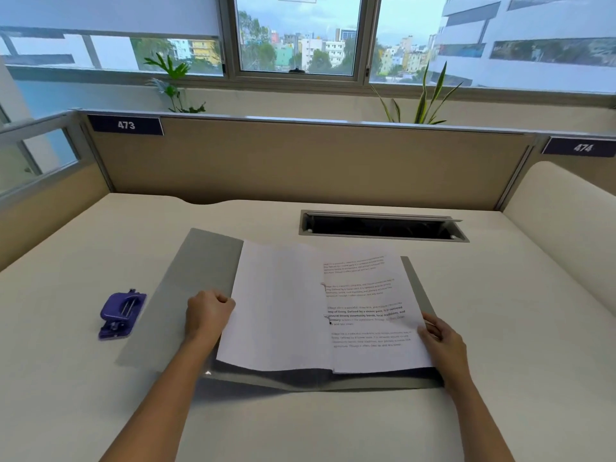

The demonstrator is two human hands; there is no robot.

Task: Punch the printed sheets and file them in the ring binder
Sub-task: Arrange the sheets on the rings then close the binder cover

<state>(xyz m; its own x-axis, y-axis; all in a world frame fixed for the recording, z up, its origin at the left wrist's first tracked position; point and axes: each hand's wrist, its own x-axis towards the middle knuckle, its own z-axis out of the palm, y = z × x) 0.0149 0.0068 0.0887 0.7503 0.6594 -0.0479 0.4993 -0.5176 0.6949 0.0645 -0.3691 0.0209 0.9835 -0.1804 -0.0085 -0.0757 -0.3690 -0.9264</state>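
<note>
Your left hand [208,311] grips the blank sheet [276,311] by its left edge. Your right hand [440,341] holds the printed sheet [366,295] by its right edge. Both sheets lie over the open ring binder [186,295], and the purple punch [121,315] lies to its left.

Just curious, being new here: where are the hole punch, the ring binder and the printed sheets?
hole punch [120,311]: head view, on its purple top.
ring binder [186,295]: head view, on its bare grey left cover.
printed sheets [366,315]: head view, on the right-hand page's text.

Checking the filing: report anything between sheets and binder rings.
Nothing visible: the white printed sheets lie over the open grey ring binder, metal rings poking through; the purple hole punch sits apart, left.
</note>
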